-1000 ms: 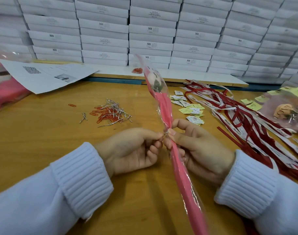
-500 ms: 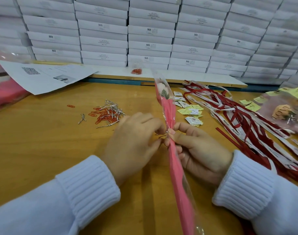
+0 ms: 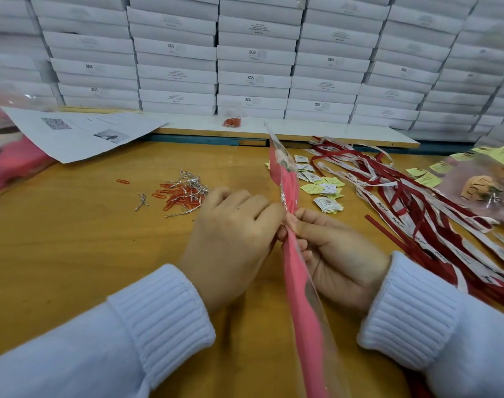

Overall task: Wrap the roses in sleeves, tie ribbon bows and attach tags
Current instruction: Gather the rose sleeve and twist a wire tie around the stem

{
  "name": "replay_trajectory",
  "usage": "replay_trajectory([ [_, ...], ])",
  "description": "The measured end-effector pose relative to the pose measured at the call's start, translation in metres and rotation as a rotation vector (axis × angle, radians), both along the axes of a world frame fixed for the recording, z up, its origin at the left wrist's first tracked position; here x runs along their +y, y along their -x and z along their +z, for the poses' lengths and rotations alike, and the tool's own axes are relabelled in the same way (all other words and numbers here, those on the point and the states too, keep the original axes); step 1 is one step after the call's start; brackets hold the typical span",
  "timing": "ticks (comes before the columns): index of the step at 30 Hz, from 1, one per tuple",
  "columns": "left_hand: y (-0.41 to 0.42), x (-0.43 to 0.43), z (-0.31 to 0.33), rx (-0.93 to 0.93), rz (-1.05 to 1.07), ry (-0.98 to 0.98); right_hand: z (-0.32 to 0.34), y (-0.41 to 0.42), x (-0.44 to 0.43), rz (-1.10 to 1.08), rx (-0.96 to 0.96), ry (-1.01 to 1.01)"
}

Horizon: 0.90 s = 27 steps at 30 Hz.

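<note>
A rose in a clear and pink sleeve (image 3: 298,285) stands tilted over the wooden table (image 3: 72,254), its bud at the far end. My right hand (image 3: 339,254) grips the sleeve at its narrow neck. My left hand (image 3: 233,237) meets it from the left, back of the hand up, fingertips pinching at the same spot; what they pinch is hidden. Red and white ribbons (image 3: 423,214) lie in a heap to the right. Small white and yellow tags (image 3: 322,188) lie beyond my right hand.
Silver twist ties and orange paper clips (image 3: 181,193) are piled left of the hands. A wrapped rose (image 3: 480,188) lies at the far right. Printed sheets (image 3: 81,133) lie at the back left, pink sleeves (image 3: 9,165) at the left edge, white boxes (image 3: 253,56) stacked behind.
My left hand has turned over, from fingers curled palm-up to back of the hand up, still at the sleeve's neck. The rose has tipped more upright. The right hand keeps its grip.
</note>
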<state>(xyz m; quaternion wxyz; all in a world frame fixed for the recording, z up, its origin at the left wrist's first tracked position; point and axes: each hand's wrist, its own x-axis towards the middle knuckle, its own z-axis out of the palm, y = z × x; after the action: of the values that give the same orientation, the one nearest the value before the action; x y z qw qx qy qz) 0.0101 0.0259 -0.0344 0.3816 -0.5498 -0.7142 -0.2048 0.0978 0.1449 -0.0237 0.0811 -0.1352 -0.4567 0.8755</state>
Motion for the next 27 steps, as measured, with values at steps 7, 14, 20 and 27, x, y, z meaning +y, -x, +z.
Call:
replay_trajectory([
  [7,0.0002,0.0006,-0.0016,-0.058,0.020,0.017,0.0002,-0.0002,-0.0010,0.029,-0.009,0.017],
  [14,0.0008,0.0002,-0.0025,-0.030,0.036,-0.002,0.0004,0.0001,-0.0003,0.016,-0.016,0.036],
  [20,0.0004,0.0024,-0.0038,-0.088,-0.012,0.011,-0.0002,-0.0004,-0.0005,0.016,-0.010,0.015],
  [27,0.0004,0.0013,-0.0027,-0.238,-0.075,0.019,0.0002,-0.0003,0.0011,0.033,-0.004,0.009],
])
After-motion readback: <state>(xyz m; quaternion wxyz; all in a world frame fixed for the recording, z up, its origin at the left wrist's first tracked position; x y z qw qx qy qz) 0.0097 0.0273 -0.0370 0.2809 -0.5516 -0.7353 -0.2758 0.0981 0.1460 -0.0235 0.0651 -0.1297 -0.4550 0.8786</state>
